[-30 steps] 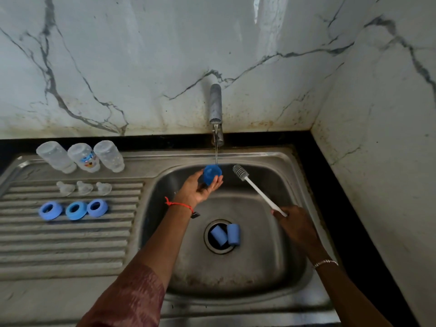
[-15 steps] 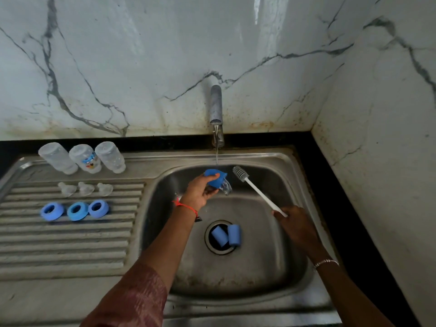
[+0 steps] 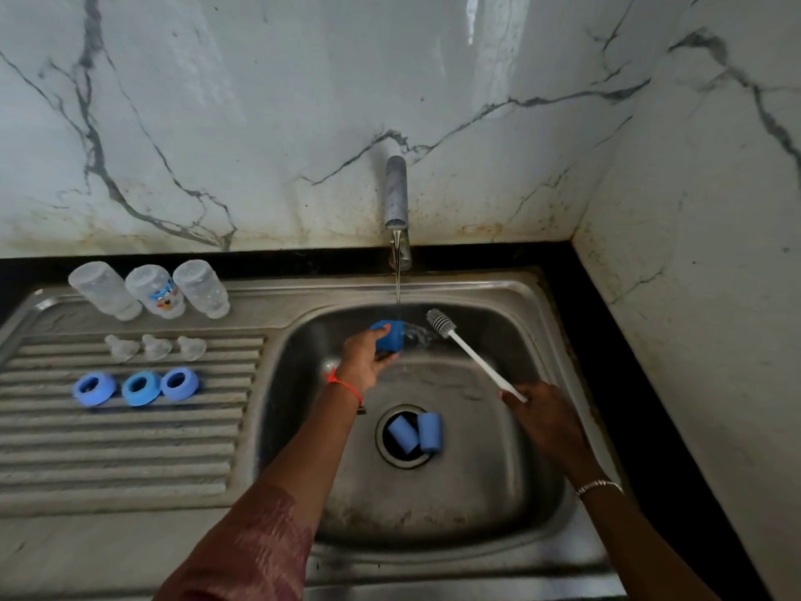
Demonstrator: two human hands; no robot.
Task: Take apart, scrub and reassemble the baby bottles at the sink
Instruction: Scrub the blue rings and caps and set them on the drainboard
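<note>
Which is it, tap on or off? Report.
On. A thin stream falls from the tap spout onto the blue cap in the left hand.

Blue is seen on the held cap [image 3: 389,335], the two caps [image 3: 402,434] on the drain [image 3: 391,456] and the three rings [image 3: 139,389]. The brush [image 3: 474,360] is white-handled and grey-bristled. The wall [image 3: 225,101] is veined grey on white.

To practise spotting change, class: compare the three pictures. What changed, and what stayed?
The left hand turned over, tipping its blue cap from mouth-up to sideways, spilling water. The right hand kept holding the brush; drain caps, bottles, teats and rings unmoved.
</note>
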